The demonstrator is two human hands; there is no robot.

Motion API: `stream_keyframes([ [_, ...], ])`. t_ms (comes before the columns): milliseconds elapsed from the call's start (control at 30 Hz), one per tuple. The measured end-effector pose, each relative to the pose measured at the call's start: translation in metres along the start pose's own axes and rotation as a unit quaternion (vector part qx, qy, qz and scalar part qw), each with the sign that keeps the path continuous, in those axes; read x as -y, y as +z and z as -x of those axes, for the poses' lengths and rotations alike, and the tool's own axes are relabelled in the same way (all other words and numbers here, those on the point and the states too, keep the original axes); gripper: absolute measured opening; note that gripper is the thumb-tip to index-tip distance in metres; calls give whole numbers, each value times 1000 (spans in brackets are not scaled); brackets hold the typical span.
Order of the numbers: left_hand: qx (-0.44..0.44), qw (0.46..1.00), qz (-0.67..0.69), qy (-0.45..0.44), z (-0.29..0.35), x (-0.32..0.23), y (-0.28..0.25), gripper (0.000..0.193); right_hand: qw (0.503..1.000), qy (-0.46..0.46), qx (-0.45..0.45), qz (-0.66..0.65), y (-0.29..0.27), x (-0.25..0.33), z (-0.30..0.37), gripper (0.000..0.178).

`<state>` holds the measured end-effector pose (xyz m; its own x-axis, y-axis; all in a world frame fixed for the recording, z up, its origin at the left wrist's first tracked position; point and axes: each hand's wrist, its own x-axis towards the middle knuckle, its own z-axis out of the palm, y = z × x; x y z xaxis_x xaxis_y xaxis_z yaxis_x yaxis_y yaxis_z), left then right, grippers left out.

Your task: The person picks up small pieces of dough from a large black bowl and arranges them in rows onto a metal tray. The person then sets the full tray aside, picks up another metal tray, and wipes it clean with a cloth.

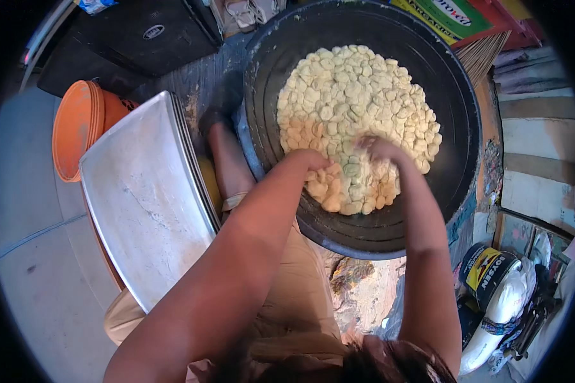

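A wide black basin (268, 108) holds a heap of small, pale, flattened dough pieces (354, 89). My left hand (310, 159) is at the near left side of the heap. Its fingers curl against a cluster of dough pieces at the near edge, and its back hides part of the grip. Over the near middle of the heap is my right hand (378, 148), blurred by motion, so its finger position is unclear. Pale powder dusts the pieces just below the right hand.
Stacked metal trays (147, 185) lean by my left leg, beside nested orange buckets (76, 131). A black case (147, 45) stands at the far left. On the right are a dark paint pail (489, 271) and a white plastic bag (508, 297). Broom bristles (484, 57) rise behind the basin.
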<state>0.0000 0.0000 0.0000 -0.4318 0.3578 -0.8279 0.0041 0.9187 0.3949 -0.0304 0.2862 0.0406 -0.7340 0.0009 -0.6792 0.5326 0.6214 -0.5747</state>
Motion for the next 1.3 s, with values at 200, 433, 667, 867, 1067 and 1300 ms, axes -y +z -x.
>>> stream_keyframes([
  [200,-220,974,45,-16,14,-55,-31,56,903,160,-390,82,-14,-12,-67,103],
  [433,-331,933,144,-16,-30,-23,-33,71,932,-203,-125,275,89,7,23,74],
  [667,-78,905,412,66,-23,-50,-54,67,887,33,-459,29,-52,-57,-52,73],
  [867,-314,899,301,-53,-40,-29,-56,66,896,-72,-334,285,99,18,-22,70],
  [1067,-125,987,12,101,-18,-62,-22,88,967,-134,217,20,32,0,64,54],
  [1300,-64,958,222,172,-10,-75,-38,57,891,163,-397,146,37,11,-59,84],
])
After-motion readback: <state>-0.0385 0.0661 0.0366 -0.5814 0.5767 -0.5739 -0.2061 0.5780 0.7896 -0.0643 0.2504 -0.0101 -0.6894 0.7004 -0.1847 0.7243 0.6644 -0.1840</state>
